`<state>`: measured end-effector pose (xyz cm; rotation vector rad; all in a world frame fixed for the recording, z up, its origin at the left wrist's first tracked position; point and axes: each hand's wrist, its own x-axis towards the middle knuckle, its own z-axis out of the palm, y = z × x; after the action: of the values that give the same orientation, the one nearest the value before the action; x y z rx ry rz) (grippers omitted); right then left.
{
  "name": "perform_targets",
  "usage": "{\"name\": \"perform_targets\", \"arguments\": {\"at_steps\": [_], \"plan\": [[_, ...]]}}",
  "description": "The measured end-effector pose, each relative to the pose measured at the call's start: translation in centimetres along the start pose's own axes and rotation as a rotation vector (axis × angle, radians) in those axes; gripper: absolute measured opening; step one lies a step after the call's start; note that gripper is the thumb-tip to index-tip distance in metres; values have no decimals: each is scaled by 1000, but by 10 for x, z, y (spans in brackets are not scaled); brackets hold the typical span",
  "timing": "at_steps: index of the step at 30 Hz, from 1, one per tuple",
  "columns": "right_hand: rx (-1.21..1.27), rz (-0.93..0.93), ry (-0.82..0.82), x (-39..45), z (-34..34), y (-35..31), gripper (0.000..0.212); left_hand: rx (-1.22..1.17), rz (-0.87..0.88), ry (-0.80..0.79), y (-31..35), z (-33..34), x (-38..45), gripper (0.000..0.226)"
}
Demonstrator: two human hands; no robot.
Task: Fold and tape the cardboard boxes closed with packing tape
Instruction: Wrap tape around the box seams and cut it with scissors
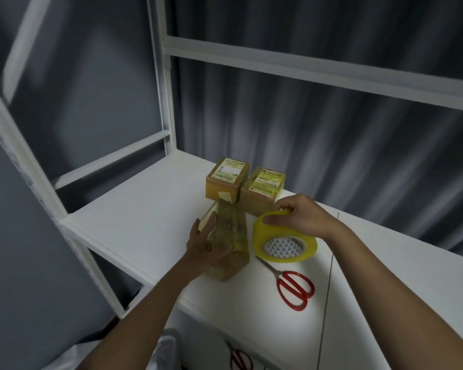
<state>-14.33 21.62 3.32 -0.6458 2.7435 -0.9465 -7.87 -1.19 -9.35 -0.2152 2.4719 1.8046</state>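
A long cardboard box (231, 236), glossy with yellowish tape, lies on the white shelf top (134, 217). My left hand (206, 244) holds it from the left side, thumb over its top and fingers along its left face. A loose tape end sticks up at the box's far end. My right hand (297, 217) grips the top rim of a big yellow packing tape roll (284, 240), which stands tilted on the shelf right of the box. Two more taped, labelled boxes stand behind: one (226, 181) on the left, one (263, 190) on the right.
Red-handled scissors (292, 285) lie on the shelf in front of the tape roll. White shelf uprights and rails (166, 102) rise at the left and back, before a grey curtain. The shelf's front edge drops off below my left forearm.
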Motion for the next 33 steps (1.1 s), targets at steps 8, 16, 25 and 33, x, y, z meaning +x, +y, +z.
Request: {"name": "perform_targets", "arguments": {"at_steps": [8,16,25,33], "plan": [[-43,-26,-14,7,17,-22,9,548,276,-199,5,-47,18,96],[-109,22,-21,14,21,-32,22,646,397,-314,25,-53,39,87],[-16,229,-126,23,18,-12,30,345,289,-326,19,-53,30,79],[386,303,-75,5,28,4,21,189,329,-333,2,-54,28,86]]}}
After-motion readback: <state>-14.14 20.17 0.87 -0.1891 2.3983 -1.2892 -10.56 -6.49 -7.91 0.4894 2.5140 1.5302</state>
